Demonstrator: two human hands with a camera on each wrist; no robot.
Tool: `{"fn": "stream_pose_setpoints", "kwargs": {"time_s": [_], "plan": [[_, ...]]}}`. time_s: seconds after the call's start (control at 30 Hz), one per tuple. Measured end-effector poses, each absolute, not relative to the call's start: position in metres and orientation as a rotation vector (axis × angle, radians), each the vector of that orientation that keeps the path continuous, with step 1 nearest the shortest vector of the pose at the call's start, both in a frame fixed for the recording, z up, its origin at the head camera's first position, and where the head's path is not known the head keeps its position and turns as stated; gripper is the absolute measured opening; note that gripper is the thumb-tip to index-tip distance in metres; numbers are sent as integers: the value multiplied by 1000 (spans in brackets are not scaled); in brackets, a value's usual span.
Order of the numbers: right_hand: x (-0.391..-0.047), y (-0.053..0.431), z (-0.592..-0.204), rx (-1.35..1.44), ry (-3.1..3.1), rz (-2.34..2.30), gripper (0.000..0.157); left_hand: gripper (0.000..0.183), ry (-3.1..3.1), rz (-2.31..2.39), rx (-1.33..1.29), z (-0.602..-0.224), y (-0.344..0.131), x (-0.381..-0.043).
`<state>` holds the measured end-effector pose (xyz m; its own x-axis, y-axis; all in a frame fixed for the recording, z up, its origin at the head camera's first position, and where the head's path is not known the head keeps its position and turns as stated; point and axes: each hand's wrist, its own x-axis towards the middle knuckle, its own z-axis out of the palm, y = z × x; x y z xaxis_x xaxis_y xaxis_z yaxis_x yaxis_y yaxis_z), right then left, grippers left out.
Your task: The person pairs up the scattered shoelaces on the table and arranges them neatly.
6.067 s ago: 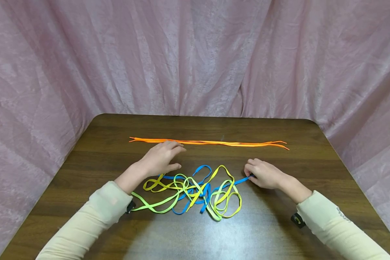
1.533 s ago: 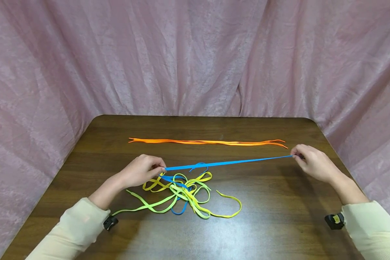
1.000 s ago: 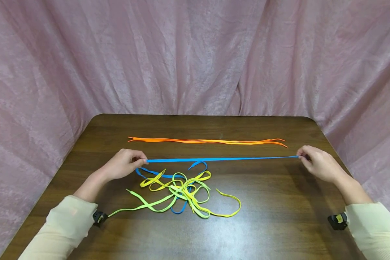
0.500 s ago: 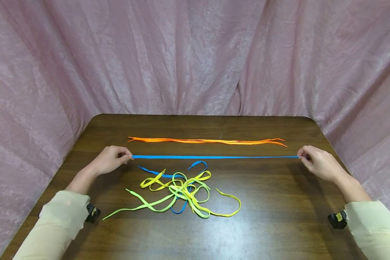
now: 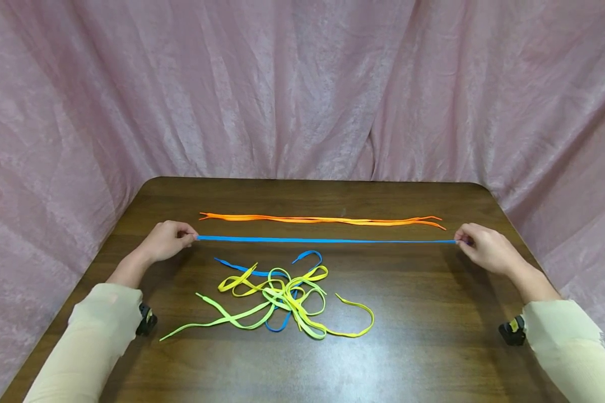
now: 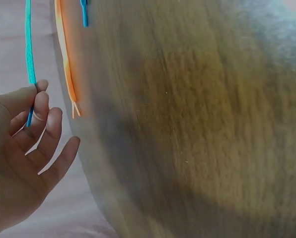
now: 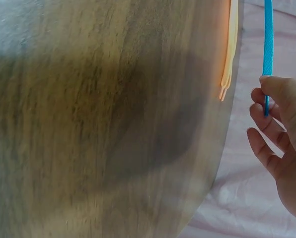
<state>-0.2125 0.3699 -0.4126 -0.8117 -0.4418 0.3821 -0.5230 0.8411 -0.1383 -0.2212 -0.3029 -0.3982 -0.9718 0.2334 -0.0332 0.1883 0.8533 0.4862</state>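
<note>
A blue shoelace (image 5: pixel 327 241) is stretched straight between both hands, a little nearer than the orange shoelaces in the head view. My left hand (image 5: pixel 163 242) pinches its left end between thumb and forefinger; in the left wrist view the blue tip (image 6: pixel 30 118) pokes out below the thumb and the other fingers are loosely bent. The right end is pinched by my right hand (image 5: pixel 489 249), its tip (image 7: pixel 266 106) showing past the thumb. Below the stretched lace lies a loose tangle of a yellow lace (image 5: pixel 355 335), a pale green lace (image 5: pixel 206 324) and another blue lace (image 5: pixel 232 265).
Orange shoelaces (image 5: pixel 322 220) lie straight, side by side, across the far part of the brown wooden table (image 5: pixel 423 347). Pink curtains (image 5: pixel 282 89) hang behind the table and at both sides. A small black wrist camera (image 5: pixel 146 320) sits at each cuff.
The right hand drew the blue shoelace out of the tangle to the right. The left hand took hold and slid left to its end. Lately both hands shifted slightly toward the orange laces.
</note>
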Motion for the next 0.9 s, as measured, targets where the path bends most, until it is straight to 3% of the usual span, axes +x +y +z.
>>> {"fn": "stream_pose_setpoints", "kwargs": {"time_s": [0.9], "plan": [[-248, 357, -425, 639, -2902, 391, 15, 18, 3022, 613, -19, -407, -295, -253]]}}
